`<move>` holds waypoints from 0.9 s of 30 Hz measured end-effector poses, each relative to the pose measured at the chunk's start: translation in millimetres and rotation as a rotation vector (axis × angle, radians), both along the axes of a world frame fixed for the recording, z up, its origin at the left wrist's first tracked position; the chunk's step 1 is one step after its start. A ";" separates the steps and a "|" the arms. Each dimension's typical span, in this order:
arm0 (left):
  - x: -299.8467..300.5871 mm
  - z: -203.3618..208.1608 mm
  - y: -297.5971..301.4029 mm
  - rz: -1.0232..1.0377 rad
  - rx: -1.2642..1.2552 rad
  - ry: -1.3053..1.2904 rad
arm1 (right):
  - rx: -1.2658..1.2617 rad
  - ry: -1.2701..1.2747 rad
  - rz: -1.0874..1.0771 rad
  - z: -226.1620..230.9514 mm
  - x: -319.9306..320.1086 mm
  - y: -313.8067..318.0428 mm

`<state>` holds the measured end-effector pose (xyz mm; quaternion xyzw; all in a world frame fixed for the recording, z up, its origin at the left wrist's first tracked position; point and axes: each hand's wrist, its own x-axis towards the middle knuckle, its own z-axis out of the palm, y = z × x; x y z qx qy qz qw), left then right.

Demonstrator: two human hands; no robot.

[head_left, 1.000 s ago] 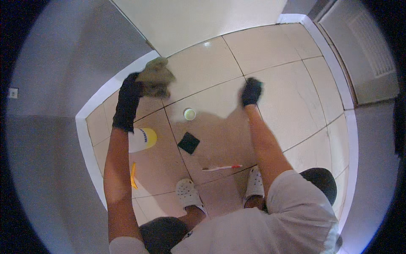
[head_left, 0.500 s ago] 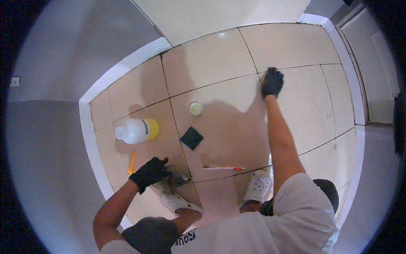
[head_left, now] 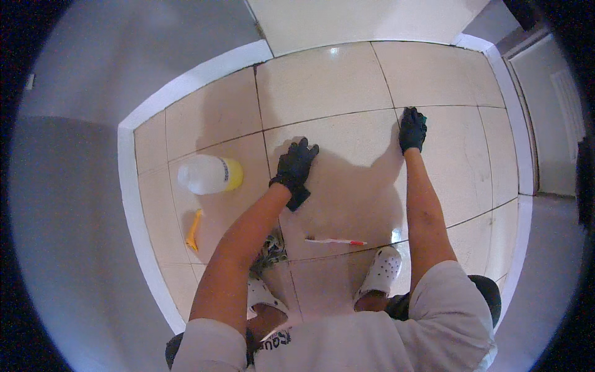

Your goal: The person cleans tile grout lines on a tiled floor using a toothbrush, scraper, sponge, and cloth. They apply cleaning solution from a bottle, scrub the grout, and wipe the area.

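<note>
Covering the dark pad (head_left: 300, 197), left hand (head_left: 295, 165) fingers spread; right hand (head_left: 412, 129) fingers' state unclear

A tiled room corner in a home, likely a bathroom or hallway: beige floor tiles (head_left: 322, 87) with dark grout, white skirting (head_left: 133, 204), grey walls (head_left: 93, 80).

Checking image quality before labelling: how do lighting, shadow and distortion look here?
Head view: fisheye bends the grout lines and white baseboard; the person's shadow falls over the tiles below the left hand; small glare spot on a far tile; dark vignette around the rim.
</note>
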<state>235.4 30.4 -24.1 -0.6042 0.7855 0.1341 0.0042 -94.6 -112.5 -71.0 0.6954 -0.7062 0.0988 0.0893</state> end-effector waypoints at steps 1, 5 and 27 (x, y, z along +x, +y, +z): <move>0.8 11.5 1.8 -0.015 0.014 0.014 | -0.046 0.094 -0.052 1.5 10.5 2.2; 2.6 54.6 27.1 -0.107 0.118 0.157 | -0.359 -0.424 0.241 -54.7 145.4 25.7; 354.4 -19.5 116.1 0.384 -0.186 0.107 | 0.036 -0.131 0.595 -5.0 313.5 93.7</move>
